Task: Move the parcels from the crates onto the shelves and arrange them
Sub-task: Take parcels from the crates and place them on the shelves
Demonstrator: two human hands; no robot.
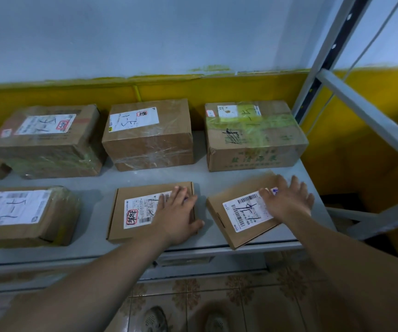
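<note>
Two flat cardboard parcels lie at the front of the grey shelf (pixel 217 183). My left hand (pixel 176 214) rests flat on the right part of the middle flat parcel (pixel 126 212), fingers straight, thumb over its right edge. My right hand (pixel 287 200) presses flat on the right flat parcel (pixel 229 212), which lies skewed with a corner past the shelf's front edge. Both parcels carry white labels with handwriting.
Three bigger taped boxes stand along the back: left box (pixel 47 140), middle box (pixel 148 135), right box (pixel 253 135). A wrapped parcel (pixel 25 214) lies front left. A grey rack upright (pixel 332 56) and brace rise at right. Tiled floor and shoes show below.
</note>
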